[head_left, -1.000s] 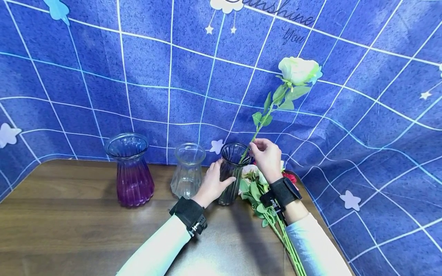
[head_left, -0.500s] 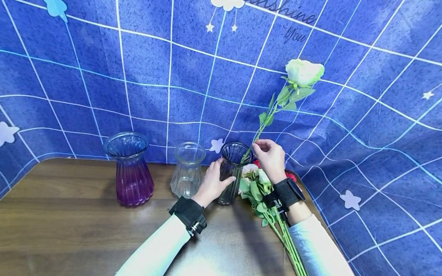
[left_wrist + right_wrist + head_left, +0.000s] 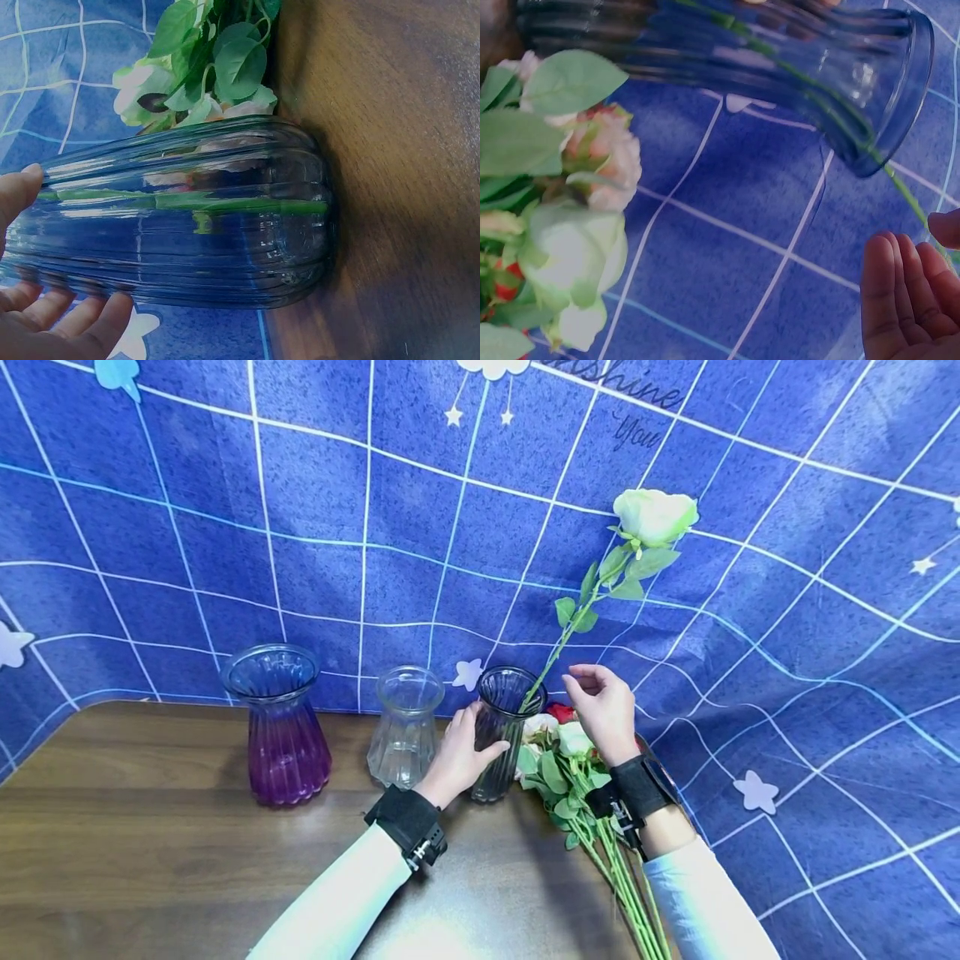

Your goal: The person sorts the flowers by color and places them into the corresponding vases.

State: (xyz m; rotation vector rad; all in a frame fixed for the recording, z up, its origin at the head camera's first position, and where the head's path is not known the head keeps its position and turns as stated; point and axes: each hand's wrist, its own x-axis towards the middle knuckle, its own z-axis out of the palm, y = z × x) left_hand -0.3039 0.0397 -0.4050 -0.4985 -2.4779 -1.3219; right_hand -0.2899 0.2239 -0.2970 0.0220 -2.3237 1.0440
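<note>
A dark grey ribbed glass vase [image 3: 498, 752] stands on the table, with a white rose [image 3: 654, 518] leaning out of it to the right. In the left wrist view, the rose's green stem [image 3: 225, 203] runs down inside the glass to the bottom. My left hand [image 3: 463, 753] grips the vase, thumb on one side and fingers on the other. My right hand [image 3: 604, 710] is just right of the rim, apart from the stem, with nothing between thumb and fingers. In the right wrist view, its fingers [image 3: 889, 285] overlap the stem's line.
A clear glass vase [image 3: 405, 743] and a blue-purple vase [image 3: 288, 743] stand to the left. Several more roses, white, pink and red, lie in a bunch [image 3: 558, 768] beneath my right arm. A blue cloth [image 3: 315, 527] hangs behind the wooden table [image 3: 165, 860].
My right hand has let go of the rose stem and moved a little right and away. The rose stays leaning in the vase. My left hand has kept its grip.
</note>
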